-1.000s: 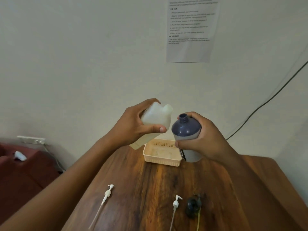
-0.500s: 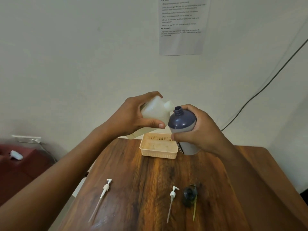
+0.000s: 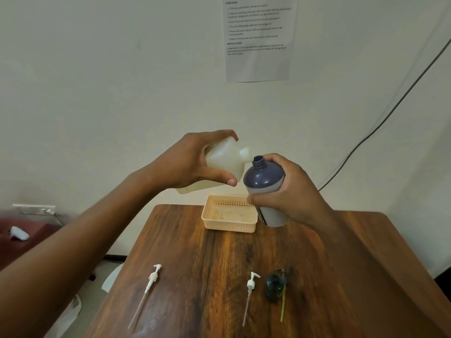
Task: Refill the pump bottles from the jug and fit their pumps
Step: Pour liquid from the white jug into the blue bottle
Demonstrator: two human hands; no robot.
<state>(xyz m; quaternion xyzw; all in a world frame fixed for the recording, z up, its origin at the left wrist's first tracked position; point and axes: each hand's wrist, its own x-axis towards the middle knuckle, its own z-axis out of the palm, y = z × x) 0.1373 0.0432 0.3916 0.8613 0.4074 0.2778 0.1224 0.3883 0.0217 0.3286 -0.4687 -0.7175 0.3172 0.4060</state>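
Bottle (image 3: pixel 264 181) first: you hold it in your right hand (image 3: pixel 290 193), up in the air above the far end of the surface (image 3: pixel 219 264), just beside the basket's right corner. It has a dark blue-purple rounded shoulder, a short threaded neck with no pump on it, and a paler grey lower body with a dark label strip running down the side. It tilts a little to the left, toward the jug. Your right hand is wrapped around its middle, thumb across the front and fingers behind.

Your left hand (image 3: pixel 195 164) is closed on the jug (image 3: pixel 224 164), thumb along the front face and fingers over the top. The jug is milky, see-through plastic with a pale yellowish liquid showing in its lower part. It is tipped to the right so its short spout sits just at the bottle's mouth; you cannot tell whether the two touch or whether liquid is flowing.

Below them, a peach plastic basket (image 3: pixel 229 226) with a slotted wall rests on the far part of the surface. Nearer to you lie two white pumps with long tubes, one to the left (image 3: pixel 152 280) and one near the middle (image 3: pixel 251 284), and just right of that a dark pump (image 3: pixel 274 285) with a yellowish tube.
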